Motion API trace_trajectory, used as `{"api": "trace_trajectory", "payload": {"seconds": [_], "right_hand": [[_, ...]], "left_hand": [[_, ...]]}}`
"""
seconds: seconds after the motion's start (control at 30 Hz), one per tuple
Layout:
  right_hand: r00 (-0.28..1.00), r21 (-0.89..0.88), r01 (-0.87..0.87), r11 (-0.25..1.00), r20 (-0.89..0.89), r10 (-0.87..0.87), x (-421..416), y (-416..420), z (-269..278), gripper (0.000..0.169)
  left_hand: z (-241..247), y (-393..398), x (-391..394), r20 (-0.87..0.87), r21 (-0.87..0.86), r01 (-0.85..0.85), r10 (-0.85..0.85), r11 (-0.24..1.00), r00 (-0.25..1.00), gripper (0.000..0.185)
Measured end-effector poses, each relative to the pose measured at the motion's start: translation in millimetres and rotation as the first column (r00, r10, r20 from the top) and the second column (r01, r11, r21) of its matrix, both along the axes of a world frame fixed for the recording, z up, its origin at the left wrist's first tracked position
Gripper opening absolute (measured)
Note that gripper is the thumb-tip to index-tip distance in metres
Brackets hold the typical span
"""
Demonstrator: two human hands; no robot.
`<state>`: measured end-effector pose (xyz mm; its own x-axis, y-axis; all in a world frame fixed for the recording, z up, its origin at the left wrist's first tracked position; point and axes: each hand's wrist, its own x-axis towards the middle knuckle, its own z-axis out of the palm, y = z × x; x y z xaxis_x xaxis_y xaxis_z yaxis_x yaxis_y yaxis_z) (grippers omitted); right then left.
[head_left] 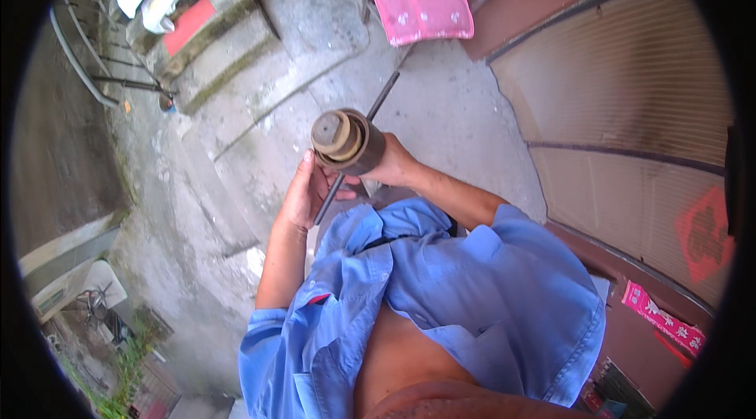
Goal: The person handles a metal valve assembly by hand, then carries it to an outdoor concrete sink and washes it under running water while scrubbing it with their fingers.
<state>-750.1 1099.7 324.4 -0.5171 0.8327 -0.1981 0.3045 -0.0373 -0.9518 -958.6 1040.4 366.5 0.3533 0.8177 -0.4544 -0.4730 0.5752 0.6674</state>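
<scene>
A dark metal cylinder (373, 144) is held up in front of my body, its top end facing the camera. Inside its rim sits a brownish round metal plug (328, 134), stepped, with a flat-sided raised face. A thin dark rod (385, 94) sticks out on two opposite sides; whether it runs through the cylinder or behind it, I cannot tell. My right hand (394, 162) wraps the cylinder's right side, its fingers mostly hidden. My left hand (310, 185) has its thumb at the rim and its fingers underneath, close to the rod's lower end.
Grey concrete floor (260, 159) lies below. Ahead is a seat with a pink cushion (419, 2). Concrete steps (218, 58) with a metal railing (77, 64) rise at upper left. A ribbed panel door (614, 76) stands on the right; plants (127, 366) grow at lower left.
</scene>
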Motion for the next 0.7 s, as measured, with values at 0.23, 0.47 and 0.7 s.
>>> {"api": "trace_trajectory", "payload": {"seconds": [0.23, 0.47, 0.7], "right_hand": [[0.993, 0.173, 0.012, 0.985, 0.115, -0.033, -53, 153, 3, 0.062], [0.992, 0.19, 0.089, 0.978, 0.066, -0.103, -118, 299, 29, 0.083], [0.988, 0.214, 0.112, 0.97, 0.08, -0.132, -164, 430, 32, 0.076]], "left_hand": [[-14, 170, -55, 0.11, 0.057, 0.02, -0.027, 0.998, 0.994, 0.072], [-28, 336, -124, 0.086, 0.105, 0.087, -0.096, 0.991, 0.992, 0.083], [-5, 477, -165, 0.107, 0.036, 0.317, -0.319, 0.948, 0.942, 0.098]]}}
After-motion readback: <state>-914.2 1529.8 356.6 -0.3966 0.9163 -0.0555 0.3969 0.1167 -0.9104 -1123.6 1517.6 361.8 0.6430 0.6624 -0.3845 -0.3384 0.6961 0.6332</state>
